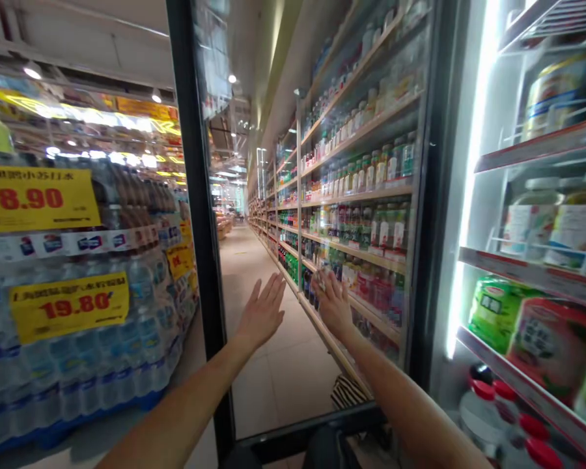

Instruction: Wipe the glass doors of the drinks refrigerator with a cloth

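Note:
An open fridge door (191,163) with a dark frame and a clear glass pane stands in front of me. Both my arms reach forward to its glass. My left hand (262,311) lies flat against or close to the pane, fingers stretched out together. To its right, my right hand (333,305) is also raised at the glass with its fingers extended and a little apart; its fingertips are blurred. Neither hand shows an object in it. Whether the palms actually touch the glass I cannot tell.
Right of the door is a lit fridge with bottles (532,215), a green pouch (498,312) and red-capped bottles (483,407) on shelves. Stacked bottled water (92,352) with yellow price signs (68,306) stands on the left. Through the glass show an aisle floor (244,257) and drink shelves (361,189).

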The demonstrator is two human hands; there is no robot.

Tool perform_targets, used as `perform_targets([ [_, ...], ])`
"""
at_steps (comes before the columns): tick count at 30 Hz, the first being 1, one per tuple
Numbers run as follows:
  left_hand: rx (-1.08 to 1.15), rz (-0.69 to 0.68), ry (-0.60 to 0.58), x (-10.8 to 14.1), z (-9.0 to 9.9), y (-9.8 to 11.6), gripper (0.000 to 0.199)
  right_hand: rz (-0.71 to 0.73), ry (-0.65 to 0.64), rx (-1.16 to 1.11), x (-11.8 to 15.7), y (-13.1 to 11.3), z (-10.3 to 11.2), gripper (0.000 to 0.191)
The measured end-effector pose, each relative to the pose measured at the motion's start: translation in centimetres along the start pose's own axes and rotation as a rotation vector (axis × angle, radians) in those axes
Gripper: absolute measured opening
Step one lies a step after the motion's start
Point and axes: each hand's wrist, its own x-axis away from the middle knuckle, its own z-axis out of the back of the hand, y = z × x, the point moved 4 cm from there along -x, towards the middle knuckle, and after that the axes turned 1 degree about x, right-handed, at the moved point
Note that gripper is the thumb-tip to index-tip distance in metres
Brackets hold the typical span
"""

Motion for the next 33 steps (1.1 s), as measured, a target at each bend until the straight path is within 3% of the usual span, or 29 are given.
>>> perform_targets([
  [2,-0.009,-0.009,0.013,0.3,-0.4,-0.2,0.058,0.014,-0.03,0.006,3.6,-0.1,-0.7,0.048],
  [4,-0.021,-0.019,0.034,0.4,-0.7,-0.4,0.057,0.031,-0.039,0.001,5.3,0.2,-1.1,0.046],
  [6,-0.032,-0.021,0.053,0.4,-0.9,-0.5,0.057,0.028,-0.024,0.003,4.0,1.0,-0.9,0.046],
  [12,-0.052,-0.009,0.067,0.2,-1.5,-0.3,0.057,-0.115,0.156,0.049,-6.3,2.9,1.3,0.048],
  [14,-0.061,-0.002,0.071,0.2,-1.7,-0.3,0.056,-0.059,0.182,0.03,-6.3,2.3,1.0,0.048],
  [17,-0.074,-0.002,0.068,0.4,-1.8,-0.4,0.057,0.029,0.134,0.002,-2.0,1.9,-0.2,0.048],
  [19,-0.081,-0.01,0.062,0.5,-1.8,-0.4,0.058,-0.086,0.095,0.013,1.4,3.6,-0.9,0.048],
  [21,-0.083,-0.009,0.063,0.6,-2.0,-0.3,0.059,-0.317,0.072,0.038,3.7,6.7,-1.1,0.048],
  [24,-0.07,0.017,0.07,1.0,-2.3,0.3,0.062,-0.631,0.123,0.031,4.5,10.5,-0.7,0.051],
  [26,-0.054,0.037,0.067,1.3,-2.7,0.9,0.063,-0.697,0.16,-0.001,3.7,10.5,-0.5,0.053],
  [29,-0.035,0.05,0.055,1.9,-3.1,1.7,0.062,-0.495,0.12,-0.047,2.6,6.2,-0.8,0.054],
  [33,-0.028,0.042,0.053,2.5,-3.3,2.0,0.06,0.05,0.033,-0.106,3.0,-1.8,-1.6,0.051],
])
